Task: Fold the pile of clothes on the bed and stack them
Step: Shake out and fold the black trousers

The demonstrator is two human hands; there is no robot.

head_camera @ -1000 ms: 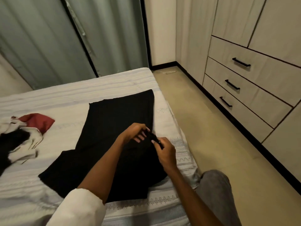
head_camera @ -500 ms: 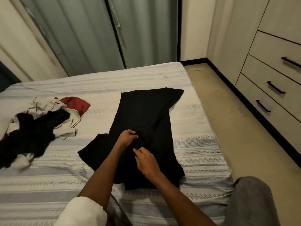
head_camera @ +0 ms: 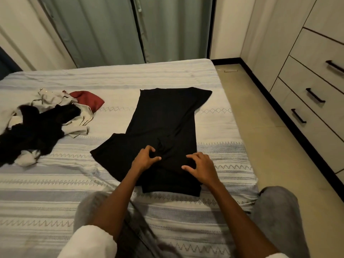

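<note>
On a striped bed [head_camera: 130, 79], a black garment [head_camera: 163, 131] lies spread near an unfolded clothes pile [head_camera: 37, 127]. The left hand [head_camera: 143, 159] and right hand [head_camera: 202, 167] press it with clawed, half-open fingers, gripping nothing; bunched fabric between them could crease the fold.

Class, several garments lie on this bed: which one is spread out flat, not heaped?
The black garment under both hands, spread flat mid-bed; the others lie crumpled in the pile at left.

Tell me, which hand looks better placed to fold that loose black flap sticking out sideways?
Probably the left hand: it rests on the black garment beside that flap, while the right hand sits near the opposite edge.
</note>
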